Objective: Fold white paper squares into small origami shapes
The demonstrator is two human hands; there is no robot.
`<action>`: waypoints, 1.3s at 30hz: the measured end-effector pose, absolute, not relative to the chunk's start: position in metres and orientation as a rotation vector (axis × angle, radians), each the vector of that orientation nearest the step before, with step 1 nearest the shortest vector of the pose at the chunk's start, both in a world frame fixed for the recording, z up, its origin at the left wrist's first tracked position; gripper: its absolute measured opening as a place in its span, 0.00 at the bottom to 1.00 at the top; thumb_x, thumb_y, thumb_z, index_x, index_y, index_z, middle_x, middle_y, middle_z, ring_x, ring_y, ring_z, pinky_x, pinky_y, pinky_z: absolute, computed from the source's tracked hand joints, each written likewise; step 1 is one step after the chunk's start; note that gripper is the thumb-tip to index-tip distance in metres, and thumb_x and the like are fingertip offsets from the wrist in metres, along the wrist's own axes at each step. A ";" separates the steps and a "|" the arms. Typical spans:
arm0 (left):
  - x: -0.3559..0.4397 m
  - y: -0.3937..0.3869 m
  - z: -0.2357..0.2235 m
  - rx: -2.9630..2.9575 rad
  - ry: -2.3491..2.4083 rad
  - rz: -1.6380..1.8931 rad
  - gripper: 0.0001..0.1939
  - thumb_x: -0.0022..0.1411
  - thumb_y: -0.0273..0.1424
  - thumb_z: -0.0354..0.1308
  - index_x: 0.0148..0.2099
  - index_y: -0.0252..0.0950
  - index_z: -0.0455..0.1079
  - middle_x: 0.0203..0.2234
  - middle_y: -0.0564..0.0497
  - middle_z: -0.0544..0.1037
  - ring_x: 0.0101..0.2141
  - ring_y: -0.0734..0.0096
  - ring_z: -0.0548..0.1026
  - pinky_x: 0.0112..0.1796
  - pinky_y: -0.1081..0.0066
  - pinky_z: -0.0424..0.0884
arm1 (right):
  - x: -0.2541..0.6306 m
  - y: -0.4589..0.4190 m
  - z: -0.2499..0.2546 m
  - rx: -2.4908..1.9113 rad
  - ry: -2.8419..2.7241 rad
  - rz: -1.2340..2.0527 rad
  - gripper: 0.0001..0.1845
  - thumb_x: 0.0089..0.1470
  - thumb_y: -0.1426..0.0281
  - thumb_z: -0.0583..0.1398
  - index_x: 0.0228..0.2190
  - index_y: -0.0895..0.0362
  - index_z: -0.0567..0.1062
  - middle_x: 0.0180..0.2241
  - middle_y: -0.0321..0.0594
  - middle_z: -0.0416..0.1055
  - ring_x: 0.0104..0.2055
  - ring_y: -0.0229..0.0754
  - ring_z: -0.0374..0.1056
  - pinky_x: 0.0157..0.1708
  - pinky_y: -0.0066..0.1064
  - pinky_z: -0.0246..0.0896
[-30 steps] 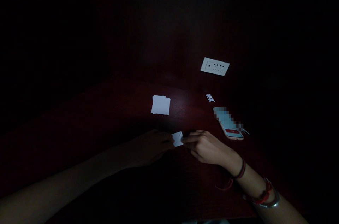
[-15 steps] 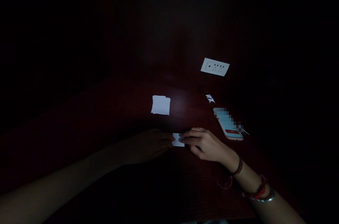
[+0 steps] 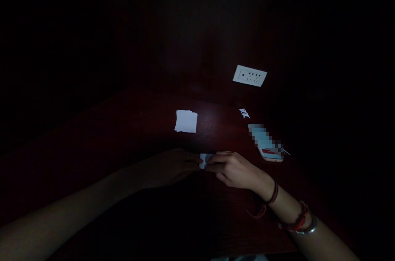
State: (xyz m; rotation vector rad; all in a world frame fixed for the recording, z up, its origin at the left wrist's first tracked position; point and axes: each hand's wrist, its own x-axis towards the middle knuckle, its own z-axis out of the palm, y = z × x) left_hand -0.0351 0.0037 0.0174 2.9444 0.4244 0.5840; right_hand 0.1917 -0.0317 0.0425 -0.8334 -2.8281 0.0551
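A small piece of folded white paper (image 3: 203, 159) lies flat on the dark red table in front of me. My left hand (image 3: 175, 166), in shadow, has its fingertips closed on the paper's left edge. From the right, my right hand (image 3: 234, 167) presses its closed fingertips on the paper and covers its right part. Beyond my hands lies a stack of white paper squares (image 3: 186, 121) with slightly uneven edges.
To the right of my right hand a phone (image 3: 268, 150) lies with its screen lit. White paper scraps (image 3: 244, 113) are behind it. A white socket plate (image 3: 249, 75) is on the wall. The surroundings are very dark.
My right fingers have slid left across the folded paper, closer to my left fingertips, and cover more of it. The left hand stays at its edge. The view has shifted slightly.
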 end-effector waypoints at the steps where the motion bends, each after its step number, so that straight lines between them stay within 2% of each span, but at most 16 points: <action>1: -0.035 0.004 0.017 2.949 0.423 0.584 0.15 0.59 0.25 0.47 0.49 0.40 0.62 0.46 0.51 0.67 0.44 0.68 0.66 0.44 0.69 0.62 | 0.192 -0.032 0.043 -0.834 -2.825 0.068 0.15 0.49 0.77 0.51 0.40 0.57 0.70 0.38 0.39 0.67 0.40 0.38 0.61 0.43 0.31 0.57; 11: -0.038 -0.001 0.025 2.988 0.533 0.466 0.13 0.60 0.26 0.46 0.47 0.40 0.64 0.47 0.52 0.66 0.45 0.67 0.65 0.44 0.68 0.62 | 0.198 -0.029 0.043 -0.863 -2.814 0.172 0.11 0.47 0.80 0.51 0.28 0.59 0.72 0.32 0.38 0.68 0.37 0.37 0.62 0.41 0.28 0.56; 16: -0.039 -0.003 0.027 3.002 0.563 0.454 0.13 0.60 0.26 0.46 0.47 0.39 0.64 0.46 0.51 0.67 0.44 0.66 0.65 0.44 0.67 0.62 | 0.200 -0.023 0.037 -1.001 -2.596 0.254 0.13 0.49 0.79 0.49 0.33 0.59 0.70 0.34 0.39 0.66 0.36 0.35 0.62 0.39 0.26 0.57; 19: -0.040 -0.004 0.027 3.001 0.559 0.469 0.14 0.60 0.27 0.46 0.48 0.38 0.63 0.46 0.50 0.67 0.43 0.66 0.65 0.43 0.68 0.62 | 0.199 -0.021 0.033 -1.156 -2.428 0.284 0.11 0.51 0.75 0.50 0.36 0.59 0.69 0.34 0.40 0.64 0.36 0.36 0.61 0.38 0.28 0.57; 24: -0.039 -0.004 0.025 3.024 0.524 0.478 0.16 0.60 0.27 0.46 0.50 0.38 0.60 0.46 0.50 0.66 0.46 0.65 0.63 0.46 0.65 0.60 | 0.195 -0.019 0.027 -1.258 -2.327 0.374 0.09 0.49 0.70 0.54 0.34 0.59 0.69 0.32 0.40 0.62 0.33 0.36 0.61 0.35 0.27 0.58; 31: -0.035 -0.007 0.029 3.014 0.579 0.426 0.14 0.61 0.28 0.45 0.49 0.37 0.61 0.47 0.49 0.65 0.46 0.67 0.63 0.46 0.67 0.59 | 0.190 -0.017 0.024 -1.207 -2.267 0.434 0.05 0.45 0.75 0.57 0.29 0.59 0.68 0.29 0.37 0.61 0.31 0.34 0.59 0.31 0.25 0.56; 39: -0.037 -0.006 0.027 2.995 0.586 0.460 0.15 0.60 0.29 0.46 0.50 0.37 0.60 0.46 0.48 0.65 0.44 0.65 0.64 0.45 0.65 0.60 | 0.188 -0.018 0.026 -1.133 -2.249 0.501 0.06 0.44 0.79 0.56 0.28 0.59 0.67 0.28 0.36 0.62 0.29 0.33 0.59 0.29 0.24 0.57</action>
